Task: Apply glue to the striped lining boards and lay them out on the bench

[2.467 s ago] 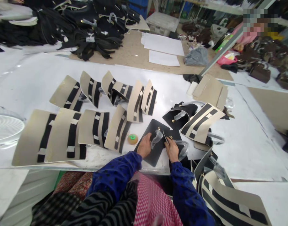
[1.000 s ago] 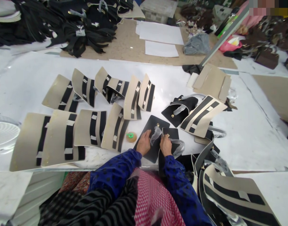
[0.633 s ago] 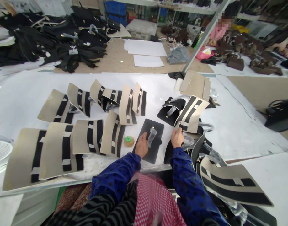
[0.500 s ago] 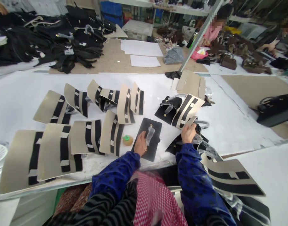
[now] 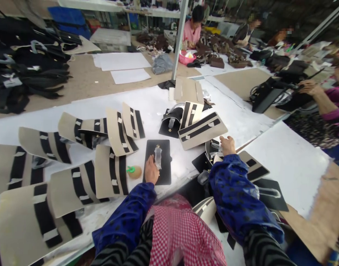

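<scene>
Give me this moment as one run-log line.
left hand: resting on black panel | right hand: near striped beige panel, contact unclear | rest: green-topped round item beside black panel

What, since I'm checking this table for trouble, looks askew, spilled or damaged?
The striped panel beside the right hand lies aslant over another panel, so it looks askew. The left panels curl, perhaps by design. I see no spill or clear damage.
</scene>
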The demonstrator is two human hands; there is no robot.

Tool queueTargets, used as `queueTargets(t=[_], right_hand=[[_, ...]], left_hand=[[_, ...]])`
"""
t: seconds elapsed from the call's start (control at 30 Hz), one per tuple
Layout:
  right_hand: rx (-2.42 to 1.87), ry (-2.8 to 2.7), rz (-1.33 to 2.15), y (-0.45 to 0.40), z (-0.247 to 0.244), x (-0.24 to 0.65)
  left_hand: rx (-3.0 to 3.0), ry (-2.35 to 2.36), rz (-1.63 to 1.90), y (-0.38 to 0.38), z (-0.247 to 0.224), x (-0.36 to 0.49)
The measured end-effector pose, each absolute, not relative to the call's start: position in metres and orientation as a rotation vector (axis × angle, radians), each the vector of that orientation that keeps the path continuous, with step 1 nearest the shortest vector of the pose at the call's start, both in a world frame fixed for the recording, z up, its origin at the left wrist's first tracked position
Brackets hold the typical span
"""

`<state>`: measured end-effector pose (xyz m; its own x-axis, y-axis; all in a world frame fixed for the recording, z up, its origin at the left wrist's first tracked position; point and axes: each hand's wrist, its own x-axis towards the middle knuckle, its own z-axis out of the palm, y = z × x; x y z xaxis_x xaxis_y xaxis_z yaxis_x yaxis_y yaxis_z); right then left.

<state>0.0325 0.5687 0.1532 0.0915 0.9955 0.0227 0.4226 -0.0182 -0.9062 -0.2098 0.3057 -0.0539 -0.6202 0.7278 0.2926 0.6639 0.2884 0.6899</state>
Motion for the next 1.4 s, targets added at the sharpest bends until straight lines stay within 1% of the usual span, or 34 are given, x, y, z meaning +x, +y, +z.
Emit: queueTargets(t=[0.1,0.17,0.23,0.3,0.37,0.43,0.53,0.6,0.7,0.9,1.03,1.13,1.27,1.4], right_hand=[[-1.489,-1.602,1.018,0.520,0.163,0.056],[-1.433,-1.782,1.153,0.478,0.159,0.063],[-1.454,-1.984,1.286,0.434,0.141,0.061],[-1.575,-2.170,1.330,0.394,0.111,0.054],[-1.771,-2.313,1.263,0.363,0.076,0.048],[-1.994,-2.407,1.094,0.345,0.046,0.048],[-2.176,-2.521,0.829,0.338,0.019,0.058],[-2.186,-2.601,0.717,0.342,0.011,0.069],[-2.139,-2.701,0.636,0.347,0.004,0.084],[-1.972,-2.776,0.644,0.347,-0.008,0.103],[-1.794,-2.714,0.663,0.348,-0.009,0.110],[-1.572,-2.641,0.684,0.349,0.003,0.116],[-1.299,-2.482,0.771,0.353,0.039,0.118],[-1.234,-2.224,0.739,0.368,0.093,0.102]], left_hand=[[1.311,2.468,1.235,0.306,-0.054,-0.209],[1.295,2.475,1.220,0.306,-0.053,-0.208],[1.279,2.483,1.208,0.307,-0.054,-0.208],[1.270,2.490,1.197,0.307,-0.054,-0.208],[1.271,2.496,1.190,0.306,-0.055,-0.208],[1.280,2.499,1.185,0.306,-0.057,-0.209],[1.288,2.506,1.188,0.306,-0.059,-0.209],[1.289,2.509,1.194,0.307,-0.060,-0.209],[1.290,2.512,1.208,0.307,-0.060,-0.209],[1.323,2.508,1.223,0.306,-0.057,-0.209],[1.344,2.501,1.241,0.306,-0.053,-0.208],[1.344,2.500,1.251,0.305,-0.053,-0.208],[1.341,2.488,1.254,0.305,-0.054,-0.209],[1.326,2.482,1.262,0.305,-0.053,-0.209]])
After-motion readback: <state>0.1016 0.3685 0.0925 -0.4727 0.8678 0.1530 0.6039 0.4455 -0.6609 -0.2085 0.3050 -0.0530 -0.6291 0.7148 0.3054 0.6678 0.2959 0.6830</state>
